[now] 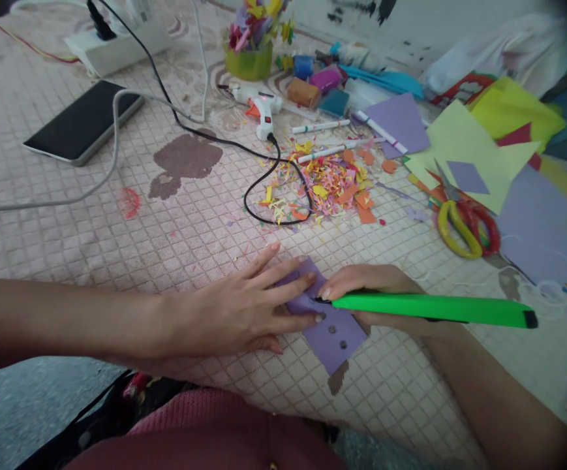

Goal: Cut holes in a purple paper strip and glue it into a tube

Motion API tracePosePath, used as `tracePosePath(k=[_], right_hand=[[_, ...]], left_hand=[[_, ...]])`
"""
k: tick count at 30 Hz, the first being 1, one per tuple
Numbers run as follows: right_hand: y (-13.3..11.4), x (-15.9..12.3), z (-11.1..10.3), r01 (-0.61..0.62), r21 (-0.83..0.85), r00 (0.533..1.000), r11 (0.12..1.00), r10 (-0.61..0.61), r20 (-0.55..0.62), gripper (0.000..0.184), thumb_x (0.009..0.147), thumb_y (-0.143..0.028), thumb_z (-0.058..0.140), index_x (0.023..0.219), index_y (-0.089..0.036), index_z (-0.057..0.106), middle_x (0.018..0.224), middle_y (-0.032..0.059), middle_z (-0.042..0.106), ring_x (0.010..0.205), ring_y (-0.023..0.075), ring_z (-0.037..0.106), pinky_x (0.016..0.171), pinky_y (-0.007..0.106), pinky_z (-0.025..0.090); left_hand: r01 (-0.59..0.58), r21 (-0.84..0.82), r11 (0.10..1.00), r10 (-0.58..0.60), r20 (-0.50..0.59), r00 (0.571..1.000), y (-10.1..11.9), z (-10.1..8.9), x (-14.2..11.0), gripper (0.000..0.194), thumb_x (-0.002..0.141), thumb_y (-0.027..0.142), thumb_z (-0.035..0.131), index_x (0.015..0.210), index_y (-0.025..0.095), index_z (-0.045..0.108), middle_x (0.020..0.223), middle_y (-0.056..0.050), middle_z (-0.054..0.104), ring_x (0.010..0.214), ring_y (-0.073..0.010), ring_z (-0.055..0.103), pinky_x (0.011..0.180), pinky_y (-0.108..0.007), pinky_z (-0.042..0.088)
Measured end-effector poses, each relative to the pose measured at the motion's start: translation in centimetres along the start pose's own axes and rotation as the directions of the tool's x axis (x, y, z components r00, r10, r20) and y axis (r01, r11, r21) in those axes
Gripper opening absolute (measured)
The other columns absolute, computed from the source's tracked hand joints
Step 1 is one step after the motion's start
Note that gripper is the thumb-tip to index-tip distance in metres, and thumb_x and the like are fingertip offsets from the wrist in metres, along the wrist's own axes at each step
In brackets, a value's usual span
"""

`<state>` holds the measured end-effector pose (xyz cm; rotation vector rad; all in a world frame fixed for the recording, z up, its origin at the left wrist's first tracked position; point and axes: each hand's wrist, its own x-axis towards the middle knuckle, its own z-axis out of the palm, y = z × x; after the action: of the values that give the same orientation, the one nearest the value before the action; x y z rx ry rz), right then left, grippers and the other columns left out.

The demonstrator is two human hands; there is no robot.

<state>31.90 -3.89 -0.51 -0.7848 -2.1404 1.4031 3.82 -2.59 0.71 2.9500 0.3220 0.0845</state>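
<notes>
A purple strip of paper (323, 347) lies at an angle on the patterned cloth, with several small dark round spots along it. My left hand (244, 303) rests flat on its left side, fingers spread and pressing it down. My right hand (378, 281) is closed around a long bright green tool (434, 307) with black ends. That tool's left tip meets the paper just beside my left fingertips; its other end points right. I cannot make out exactly what kind of tool it is, and my palm hides part of it.
Paper scraps (335, 183) and a looped black cord (245, 202) lie ahead, near a white glue gun (263, 108). Scissors (459, 225) and coloured sheets (552, 215) are at right. A dark phone (82, 121), a power strip (117, 49) and a green cup (248, 62) stand farther back.
</notes>
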Motion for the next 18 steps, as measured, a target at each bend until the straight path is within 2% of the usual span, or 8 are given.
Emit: tracePosePath(k=[8,13,18], right_hand=[[0.00,0.05,0.00,-0.001,0.009,1.000,1.000,0.002,-0.011,0.030,0.090,-0.039,0.059,0.115,-0.023,0.065,0.108,0.0063,0.070,0.103,0.0202,0.064,0.087,0.031,0.050],[-0.07,0.12,0.05,0.004,0.008,1.000,1.000,-0.004,-0.011,0.031,0.090,-0.040,0.059,0.114,-0.023,0.066,0.107,0.0067,0.070,0.102,0.0207,0.065,0.086,0.032,0.051],[-0.01,0.04,0.09,0.004,0.002,1.000,1.000,-0.004,-0.016,0.030,0.091,-0.041,0.059,0.114,-0.023,0.065,0.108,0.0068,0.070,0.101,0.0205,0.065,0.088,0.032,0.050]], left_hand=[[0.006,-0.058,0.998,-0.006,0.002,1.000,-0.29,0.18,-0.06,0.054,0.089,0.043,0.062,0.139,0.031,0.046,0.153,-0.013,0.031,0.144,-0.0374,0.022,0.113,-0.062,0.020],[0.011,-0.030,0.999,-0.011,-0.006,1.000,-0.11,0.01,-0.02,0.059,0.082,0.045,0.069,0.136,0.030,0.050,0.151,-0.012,0.036,0.141,-0.0369,0.028,0.114,-0.061,0.020],[0.002,-0.002,1.000,-0.002,-0.007,1.000,0.01,0.06,0.06,0.059,0.083,0.046,0.068,0.137,0.030,0.049,0.149,-0.013,0.038,0.141,-0.0370,0.028,0.114,-0.062,0.019]])
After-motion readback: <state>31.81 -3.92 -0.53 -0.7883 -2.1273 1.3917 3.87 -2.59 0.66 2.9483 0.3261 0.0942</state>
